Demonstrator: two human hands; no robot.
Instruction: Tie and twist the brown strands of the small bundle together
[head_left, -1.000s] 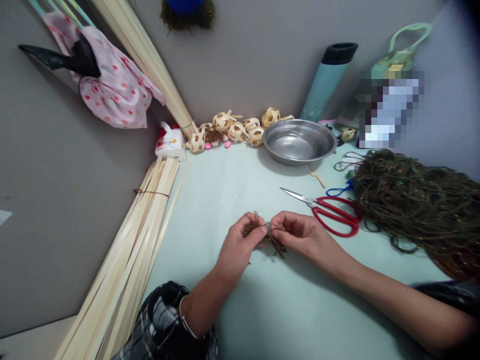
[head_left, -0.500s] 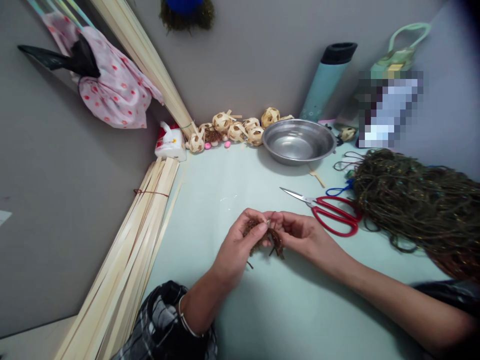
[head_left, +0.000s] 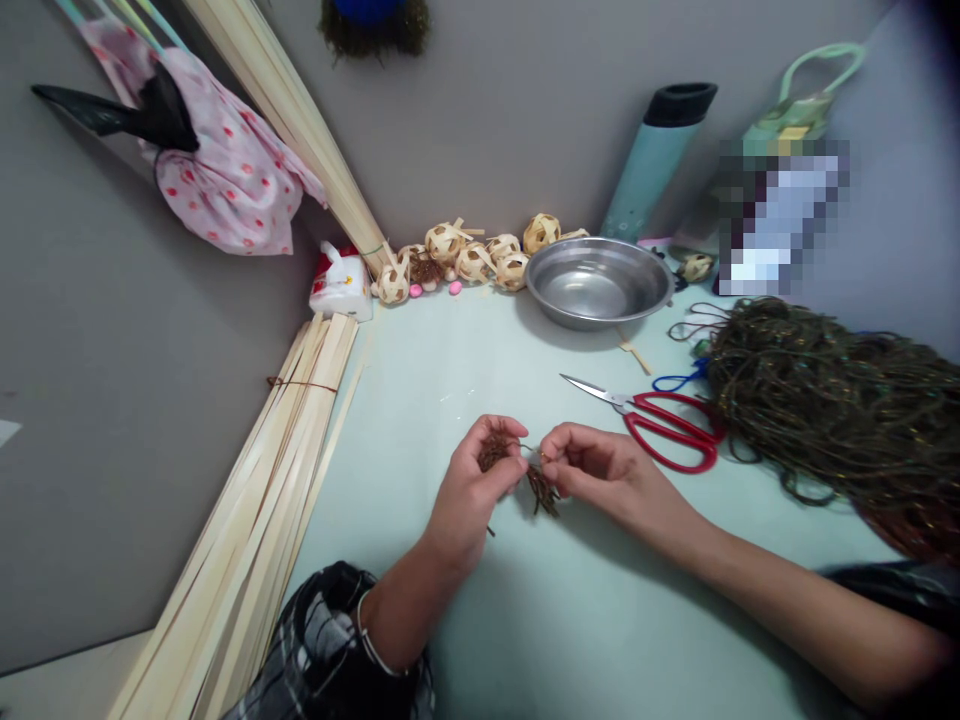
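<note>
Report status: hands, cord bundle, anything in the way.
Left hand holding brown cord bundle. Right hand pinching a thin strand beside it. Red-handled scissors close by, not blocking.

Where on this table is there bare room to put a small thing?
Bare tabletop shows between the strip bundle and the left hand, and nearer, between the two forearms. It is crowded along the back, with woven balls and a metal bowl, and at right, with scissors and a cord heap.
</note>
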